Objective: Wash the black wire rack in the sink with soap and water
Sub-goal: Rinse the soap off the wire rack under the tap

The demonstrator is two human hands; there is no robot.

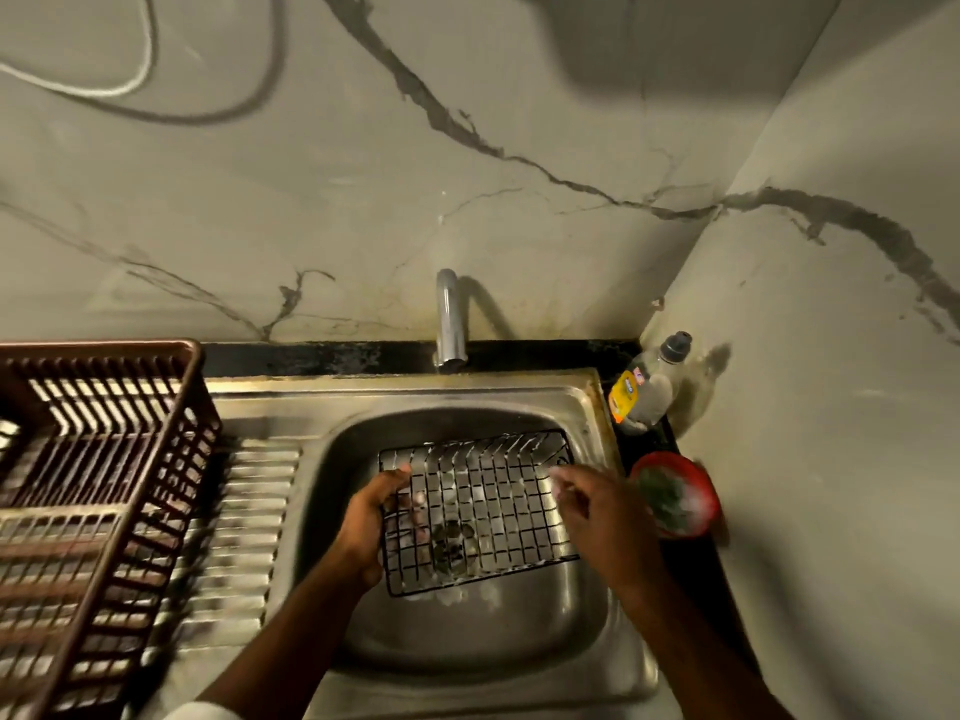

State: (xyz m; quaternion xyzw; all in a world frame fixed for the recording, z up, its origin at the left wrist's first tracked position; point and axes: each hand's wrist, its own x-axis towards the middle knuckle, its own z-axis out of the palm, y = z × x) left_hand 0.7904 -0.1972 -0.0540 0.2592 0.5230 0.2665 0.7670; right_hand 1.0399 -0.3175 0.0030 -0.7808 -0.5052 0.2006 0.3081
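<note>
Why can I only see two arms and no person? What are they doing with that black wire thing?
The camera sits on the person's head and looks down, so you see only their arms. They stand at a steel sink with a tap above it; no water is running. The left hand grips one end of the black wire rack, fingers curled round its wires. White soap foam clings to the rack. The right hand is above the rack's other end, fingers loose, holding nothing. Beside it is a red bowl holding a green scrubber, and behind that a soap bottle. A brown dish basket stands on the left.
</note>
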